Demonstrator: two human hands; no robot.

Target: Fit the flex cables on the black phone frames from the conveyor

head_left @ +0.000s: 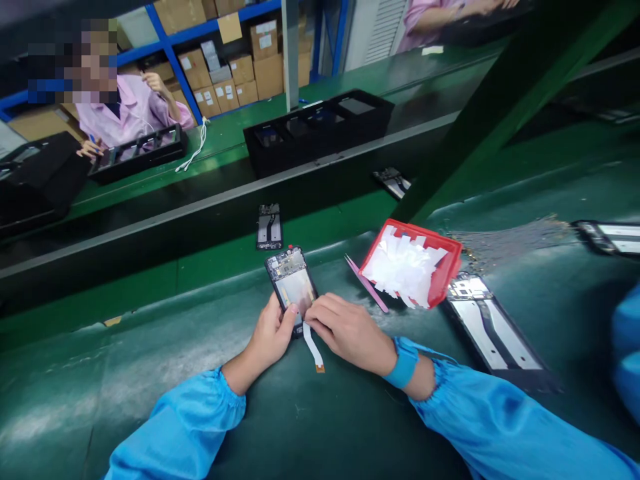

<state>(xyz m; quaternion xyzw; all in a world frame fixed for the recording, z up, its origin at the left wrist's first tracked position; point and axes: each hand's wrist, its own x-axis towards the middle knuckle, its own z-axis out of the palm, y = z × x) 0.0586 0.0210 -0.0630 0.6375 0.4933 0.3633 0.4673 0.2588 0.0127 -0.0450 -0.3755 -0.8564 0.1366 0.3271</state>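
Together, left hand (269, 333) and right hand (347, 328) pinch an opened phone (291, 285) with its dangling flex cable (315, 349), left of the red tray (450, 257).

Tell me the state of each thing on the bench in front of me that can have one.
Phone, back open, held in left hand, right hand fingertips on its lower end.
Ribbon, hanging loose below the phone.
Red tray, holding white strips.
Tweezers, lying untouched beside the tray.
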